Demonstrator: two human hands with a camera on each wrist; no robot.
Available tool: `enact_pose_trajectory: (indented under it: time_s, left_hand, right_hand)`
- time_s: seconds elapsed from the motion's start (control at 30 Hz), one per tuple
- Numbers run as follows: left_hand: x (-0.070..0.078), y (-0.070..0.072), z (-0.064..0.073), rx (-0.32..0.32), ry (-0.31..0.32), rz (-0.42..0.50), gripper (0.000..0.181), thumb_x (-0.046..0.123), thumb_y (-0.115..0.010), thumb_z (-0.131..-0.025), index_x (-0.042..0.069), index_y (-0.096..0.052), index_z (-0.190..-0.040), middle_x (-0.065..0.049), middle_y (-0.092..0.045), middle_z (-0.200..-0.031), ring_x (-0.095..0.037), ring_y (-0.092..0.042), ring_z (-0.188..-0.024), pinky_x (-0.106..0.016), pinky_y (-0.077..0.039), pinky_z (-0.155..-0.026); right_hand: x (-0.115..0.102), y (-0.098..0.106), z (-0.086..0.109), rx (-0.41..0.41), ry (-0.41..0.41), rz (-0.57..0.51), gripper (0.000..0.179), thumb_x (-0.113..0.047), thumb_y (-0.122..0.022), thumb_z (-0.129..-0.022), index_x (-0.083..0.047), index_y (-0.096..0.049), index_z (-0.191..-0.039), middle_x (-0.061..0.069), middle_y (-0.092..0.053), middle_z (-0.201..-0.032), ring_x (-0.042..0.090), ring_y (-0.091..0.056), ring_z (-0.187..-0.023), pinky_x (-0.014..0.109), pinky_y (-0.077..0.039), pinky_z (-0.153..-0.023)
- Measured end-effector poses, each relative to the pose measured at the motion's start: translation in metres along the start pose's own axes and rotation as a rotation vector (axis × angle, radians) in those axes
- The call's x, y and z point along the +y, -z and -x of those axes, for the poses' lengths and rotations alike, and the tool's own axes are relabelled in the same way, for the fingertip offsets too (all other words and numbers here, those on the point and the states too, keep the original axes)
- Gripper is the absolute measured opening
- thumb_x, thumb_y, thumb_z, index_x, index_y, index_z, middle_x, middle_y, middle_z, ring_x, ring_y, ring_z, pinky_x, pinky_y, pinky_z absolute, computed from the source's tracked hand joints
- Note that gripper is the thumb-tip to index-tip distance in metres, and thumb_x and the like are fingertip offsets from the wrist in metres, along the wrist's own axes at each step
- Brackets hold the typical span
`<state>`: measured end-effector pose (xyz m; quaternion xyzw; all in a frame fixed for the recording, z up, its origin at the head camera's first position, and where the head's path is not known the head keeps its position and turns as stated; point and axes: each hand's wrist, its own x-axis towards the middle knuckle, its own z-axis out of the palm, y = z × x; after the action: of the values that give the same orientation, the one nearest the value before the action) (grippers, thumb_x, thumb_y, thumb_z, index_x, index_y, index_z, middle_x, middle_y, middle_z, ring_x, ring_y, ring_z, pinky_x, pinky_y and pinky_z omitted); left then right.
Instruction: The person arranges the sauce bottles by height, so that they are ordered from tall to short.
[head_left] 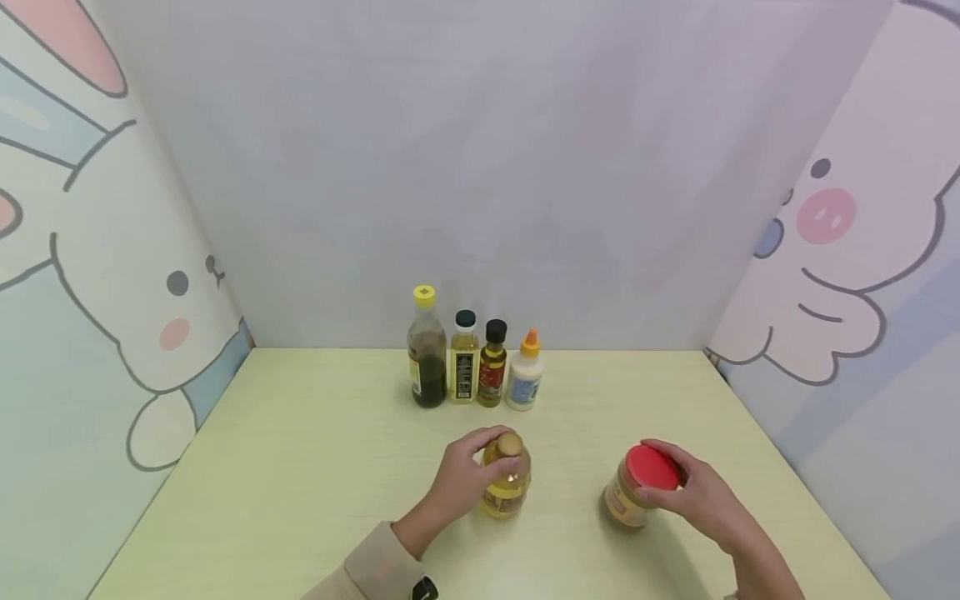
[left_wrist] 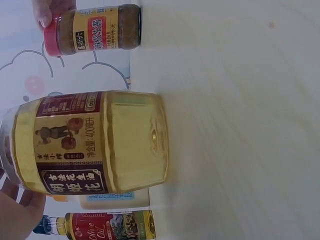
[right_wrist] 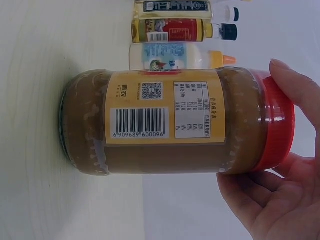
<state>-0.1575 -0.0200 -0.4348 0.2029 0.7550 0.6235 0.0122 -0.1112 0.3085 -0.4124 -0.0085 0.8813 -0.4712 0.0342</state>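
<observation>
My left hand (head_left: 463, 477) grips a bottle of golden peanut oil (head_left: 504, 498) around its neck, near the tan cap. In the left wrist view, the oil bottle (left_wrist: 72, 142) shows a brown and cream label, its base right at the tabletop. Off to the right, my right hand (head_left: 701, 497) holds a jar of peanut butter (head_left: 624, 502) from above, thumb and fingers on either side of the red lid (head_left: 652, 467). A barcode and nutrition table face the right wrist camera on the jar (right_wrist: 165, 155), whose base is close over the table.
Near the back wall stand a dark sauce bottle (head_left: 427, 358) with a yellow cap, a squarish oil bottle (head_left: 463, 367), an olive oil bottle (head_left: 492, 375) and a white squeeze bottle (head_left: 524, 383) with an orange tip. Cartoon-printed panels flank the pale table (head_left: 300, 467).
</observation>
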Motion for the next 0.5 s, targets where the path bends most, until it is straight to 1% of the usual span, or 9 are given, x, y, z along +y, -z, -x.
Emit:
enact_pose_trajectory:
  time_s: [0.1, 0.13, 0.2, 0.3, 0.33, 0.43, 0.5]
  left_hand:
    - [0.015, 0.003, 0.004, 0.001, 0.015, 0.007, 0.032, 0.013, -0.074, -0.088, 0.001, -0.066, -0.118, -0.013, -0.064, -0.119, -0.031, -0.058, -0.113, -0.050, -0.045, -0.096]
    - [0.013, 0.003, 0.004, 0.003, 0.017, 0.011, 0.032, 0.013, -0.074, -0.088, 0.002, -0.067, -0.118, -0.012, -0.064, -0.119, -0.030, -0.058, -0.114, -0.050, -0.045, -0.096]
    - [0.005, 0.001, 0.002, 0.004, 0.026, 0.007, 0.032, 0.013, -0.074, -0.088, 0.004, -0.067, -0.118, -0.011, -0.064, -0.120, -0.030, -0.057, -0.114, -0.050, -0.045, -0.096]
    - [0.006, 0.001, 0.003, 0.006, 0.025, 0.014, 0.032, 0.013, -0.074, -0.088, 0.003, -0.067, -0.118, -0.011, -0.064, -0.120, -0.031, -0.057, -0.115, -0.051, -0.044, -0.096]
    - [0.008, 0.002, 0.003, 0.005, 0.023, 0.014, 0.032, 0.013, -0.074, -0.088, 0.003, -0.067, -0.118, -0.012, -0.064, -0.120, -0.031, -0.057, -0.115, -0.051, -0.045, -0.096]
    - [0.028, 0.004, 0.007, 0.004, 0.016, 0.018, 0.031, 0.011, -0.073, -0.088, 0.000, -0.067, -0.116, -0.015, -0.064, -0.119, -0.033, -0.058, -0.113, -0.052, -0.045, -0.096]
    - [0.028, 0.003, 0.006, 0.008, 0.010, 0.017, 0.031, 0.011, -0.074, -0.088, 0.000, -0.067, -0.116, -0.014, -0.064, -0.117, -0.032, -0.058, -0.112, -0.052, -0.045, -0.095]
  right_hand:
    - [-0.001, -0.001, 0.000, 0.001, 0.001, -0.003, 0.071, -0.014, -0.081, -0.080, 0.003, -0.045, -0.140, 0.019, -0.055, -0.125, 0.027, -0.055, -0.103, 0.029, -0.054, -0.074]
    - [-0.001, -0.001, 0.000, 0.001, -0.001, -0.003, 0.072, -0.014, -0.081, -0.080, 0.003, -0.045, -0.140, 0.019, -0.055, -0.124, 0.027, -0.055, -0.103, 0.029, -0.054, -0.074]
    - [-0.001, -0.001, 0.000, 0.001, -0.001, -0.005, 0.072, -0.014, -0.081, -0.080, 0.003, -0.045, -0.140, 0.019, -0.055, -0.124, 0.027, -0.055, -0.103, 0.029, -0.054, -0.075]
    - [-0.001, -0.001, 0.000, 0.000, -0.006, -0.008, 0.072, -0.014, -0.082, -0.079, 0.003, -0.045, -0.139, 0.020, -0.055, -0.124, 0.029, -0.055, -0.104, 0.029, -0.054, -0.075]
    - [-0.001, -0.001, 0.000, 0.000, -0.009, -0.008, 0.072, -0.014, -0.082, -0.079, 0.003, -0.045, -0.139, 0.020, -0.055, -0.124, 0.029, -0.055, -0.104, 0.029, -0.054, -0.075]
    - [-0.002, -0.001, 0.000, 0.000, -0.018, -0.005, 0.072, -0.014, -0.082, -0.079, 0.003, -0.045, -0.140, 0.020, -0.055, -0.125, 0.029, -0.055, -0.104, 0.029, -0.054, -0.075]
    - [-0.002, -0.001, 0.000, 0.000, -0.021, -0.001, 0.072, -0.014, -0.082, -0.079, 0.003, -0.045, -0.140, 0.020, -0.055, -0.125, 0.029, -0.055, -0.104, 0.029, -0.054, -0.075]
